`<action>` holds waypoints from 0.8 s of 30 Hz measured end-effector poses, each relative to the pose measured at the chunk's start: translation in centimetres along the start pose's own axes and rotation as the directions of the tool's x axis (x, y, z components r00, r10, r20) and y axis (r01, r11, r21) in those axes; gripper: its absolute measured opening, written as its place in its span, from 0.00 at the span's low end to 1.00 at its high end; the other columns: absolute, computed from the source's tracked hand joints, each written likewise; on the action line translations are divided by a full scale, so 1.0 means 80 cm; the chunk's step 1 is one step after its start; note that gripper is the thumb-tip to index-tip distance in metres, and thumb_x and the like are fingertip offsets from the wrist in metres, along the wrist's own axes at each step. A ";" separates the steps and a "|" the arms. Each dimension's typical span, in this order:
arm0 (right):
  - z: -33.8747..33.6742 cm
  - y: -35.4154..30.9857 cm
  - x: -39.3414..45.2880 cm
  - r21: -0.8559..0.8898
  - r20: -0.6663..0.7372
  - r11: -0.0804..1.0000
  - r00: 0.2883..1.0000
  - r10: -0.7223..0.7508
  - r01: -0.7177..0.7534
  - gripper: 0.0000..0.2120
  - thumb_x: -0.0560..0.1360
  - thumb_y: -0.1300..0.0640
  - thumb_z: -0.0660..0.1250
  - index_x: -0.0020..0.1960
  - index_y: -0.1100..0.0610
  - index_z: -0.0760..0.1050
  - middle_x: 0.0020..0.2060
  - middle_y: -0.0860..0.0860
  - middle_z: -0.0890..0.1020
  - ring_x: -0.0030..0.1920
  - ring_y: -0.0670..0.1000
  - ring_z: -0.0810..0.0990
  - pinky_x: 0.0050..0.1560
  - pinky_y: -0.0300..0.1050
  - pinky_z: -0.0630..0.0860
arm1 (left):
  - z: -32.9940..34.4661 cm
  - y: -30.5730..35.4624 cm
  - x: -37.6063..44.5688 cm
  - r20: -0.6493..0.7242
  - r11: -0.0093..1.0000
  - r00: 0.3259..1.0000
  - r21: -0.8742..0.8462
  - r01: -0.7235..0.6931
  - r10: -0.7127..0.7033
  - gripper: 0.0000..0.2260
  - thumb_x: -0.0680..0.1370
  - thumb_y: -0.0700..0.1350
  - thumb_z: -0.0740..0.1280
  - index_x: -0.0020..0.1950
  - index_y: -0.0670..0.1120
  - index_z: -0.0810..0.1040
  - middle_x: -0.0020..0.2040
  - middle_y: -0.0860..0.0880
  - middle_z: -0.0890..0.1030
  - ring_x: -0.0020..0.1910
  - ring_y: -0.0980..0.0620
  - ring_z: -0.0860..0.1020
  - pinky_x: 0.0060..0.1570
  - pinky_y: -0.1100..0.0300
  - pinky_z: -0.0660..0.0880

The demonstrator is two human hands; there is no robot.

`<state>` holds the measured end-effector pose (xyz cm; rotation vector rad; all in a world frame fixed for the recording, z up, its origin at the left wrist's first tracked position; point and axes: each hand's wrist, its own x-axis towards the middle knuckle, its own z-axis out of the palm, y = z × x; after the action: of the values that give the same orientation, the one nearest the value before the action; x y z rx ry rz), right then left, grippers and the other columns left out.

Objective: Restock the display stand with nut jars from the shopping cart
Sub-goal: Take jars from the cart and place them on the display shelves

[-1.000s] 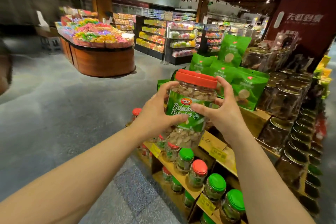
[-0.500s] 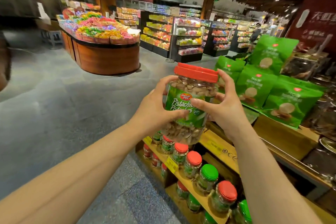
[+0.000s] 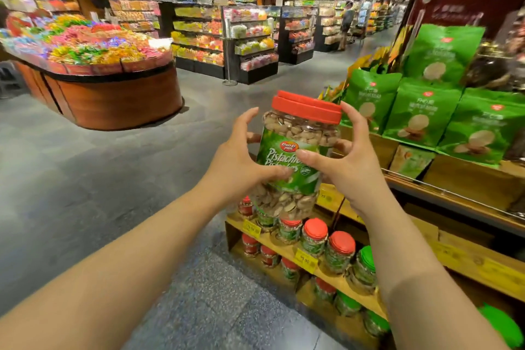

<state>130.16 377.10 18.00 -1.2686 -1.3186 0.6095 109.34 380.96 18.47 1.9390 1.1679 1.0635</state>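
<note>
I hold a clear pistachio jar with a red lid and green label upright at chest height, in front of the wooden display stand. My left hand grips its left side and my right hand grips its right side, both thumbs across the label. Below the jar, smaller nut jars with red and green lids stand in rows on the stand's yellow shelves. The shopping cart is out of view.
Green snack bags lean on the stand's upper tier at the right. A round wooden candy island stands at the left across the grey floor. Shelving aisles run along the back, with a person far down the aisle.
The view has swung left along the stand, so the green bags and shelves slid right. Both hands keep the same grip on the jar, which sits a little lower in view.
</note>
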 end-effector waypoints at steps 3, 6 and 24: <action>0.027 0.003 0.016 -0.015 -0.025 1.000 1.000 0.013 -0.013 0.53 0.55 0.36 0.84 0.72 0.26 0.57 0.68 0.47 0.75 0.64 0.51 0.79 0.54 0.61 0.83 | -0.015 -0.029 0.026 0.036 1.000 0.999 -0.023 0.021 -0.020 0.52 0.63 0.53 0.84 0.80 0.61 0.57 0.67 0.54 0.74 0.64 0.53 0.76 0.59 0.53 0.79; 0.049 0.013 0.040 -0.028 -0.051 0.999 0.998 0.022 -0.023 0.52 0.58 0.39 0.84 0.73 0.28 0.58 0.69 0.45 0.74 0.65 0.49 0.78 0.54 0.61 0.83 | -0.022 -0.055 0.059 0.072 0.999 0.997 -0.029 0.015 -0.013 0.52 0.62 0.55 0.84 0.80 0.60 0.60 0.70 0.54 0.75 0.65 0.53 0.77 0.61 0.46 0.79; 0.147 0.126 0.347 -0.009 -0.063 0.999 0.997 0.051 -0.052 0.50 0.61 0.43 0.84 0.72 0.29 0.58 0.65 0.43 0.76 0.63 0.47 0.77 0.55 0.60 0.82 | -0.049 -0.190 0.378 0.120 0.999 0.992 0.037 0.036 -0.040 0.49 0.61 0.56 0.84 0.76 0.60 0.62 0.72 0.52 0.73 0.68 0.51 0.74 0.66 0.45 0.75</action>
<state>128.96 408.83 16.29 -1.3236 -1.2423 0.5950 108.35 414.99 17.40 1.9709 1.1587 0.8978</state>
